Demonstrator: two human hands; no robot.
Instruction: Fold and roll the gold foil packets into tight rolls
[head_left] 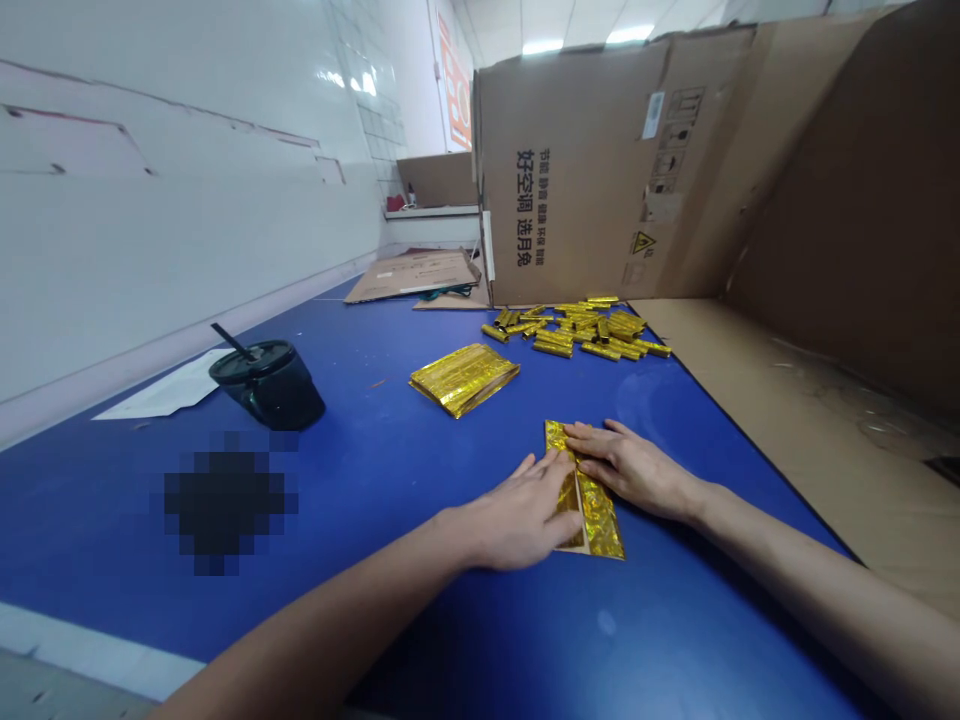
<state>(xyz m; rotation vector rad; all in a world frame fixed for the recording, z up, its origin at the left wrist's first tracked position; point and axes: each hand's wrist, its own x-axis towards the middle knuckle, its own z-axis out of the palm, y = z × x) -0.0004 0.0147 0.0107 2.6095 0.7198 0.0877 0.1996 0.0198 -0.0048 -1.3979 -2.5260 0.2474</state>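
Note:
A shiny gold foil sheet (602,520) lies on the blue tabletop, with a tan, paper-like strip and a darker gold panel showing along its left part. My left hand (525,515) rests flat on the left side of this sheet, fingers stretched out. Across its upper part lies my right hand (637,468), fingers extended and palm down. Both hands press on the sheet without gripping it, and they cover much of it. Beyond them sits a stack of gold foil sheets (465,378). Farther back, several small gold foil rolls (581,330) lie in a loose heap.
A dark lidded mug with a straw (270,385) stands at the left, beside white paper (169,388). A large cardboard box (577,180) rises behind the rolls, and more cardboard (420,272) lies flat at the back. A blurred dark patch covers part of the left tabletop.

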